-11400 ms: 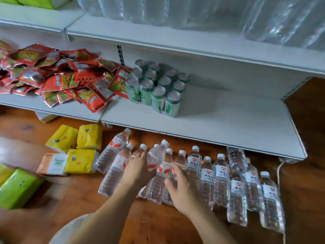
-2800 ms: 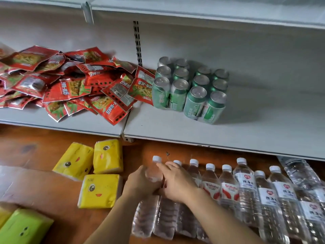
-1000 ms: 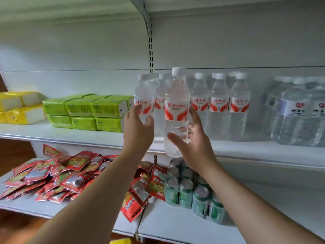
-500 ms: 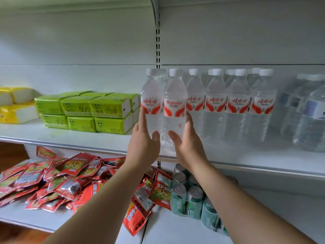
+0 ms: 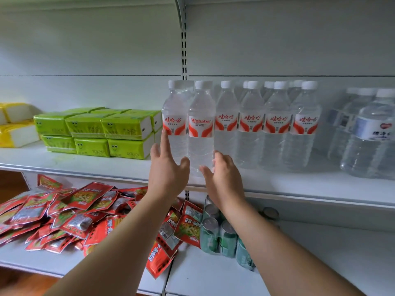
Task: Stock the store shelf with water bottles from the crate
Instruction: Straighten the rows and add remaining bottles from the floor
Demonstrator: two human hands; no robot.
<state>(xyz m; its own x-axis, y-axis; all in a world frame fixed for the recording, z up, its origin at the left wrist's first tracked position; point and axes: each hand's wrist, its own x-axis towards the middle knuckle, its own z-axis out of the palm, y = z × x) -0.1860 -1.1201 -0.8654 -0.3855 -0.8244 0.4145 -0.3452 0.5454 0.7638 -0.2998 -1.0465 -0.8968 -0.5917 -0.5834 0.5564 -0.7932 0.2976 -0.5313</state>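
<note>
lower shelf (image 5: 213, 274): nearest. Red snack packets (image 5: 70, 212) heaped across its left part, spilling past the upright; green cans (image 5: 215, 233) just right of them, partly behind the right forearm.
left hand (image 5: 168, 169): raised at the front edge of the middle shelf. Grip wide, fingers straight and spread, holding nothing. Index fingertip touches the label of the leftmost bottle (image 5: 174, 122).
right hand (image 5: 224, 178): beside the left, just right of it. Grip relaxed and wide; thumb and fingers flank the base of the Wahaha bottle (image 5: 201, 133). Actual contact: cannot tell.
Wahaha bottle: upright on the middle shelf (image 5: 299, 189) near its front edge, second from left in the row, touching its neighbours, between the two hands.
bottle row (image 5: 265, 124): red-and-white labels, white caps, upright, side by side, more rows behind.
right end: larger bottles (image 5: 367, 133) with pale blue labels, set apart from the row.
left part: green tissue packs (image 5: 96, 131) stacked two high; yellow packs (image 5: 15, 124) at the left edge.
</note>
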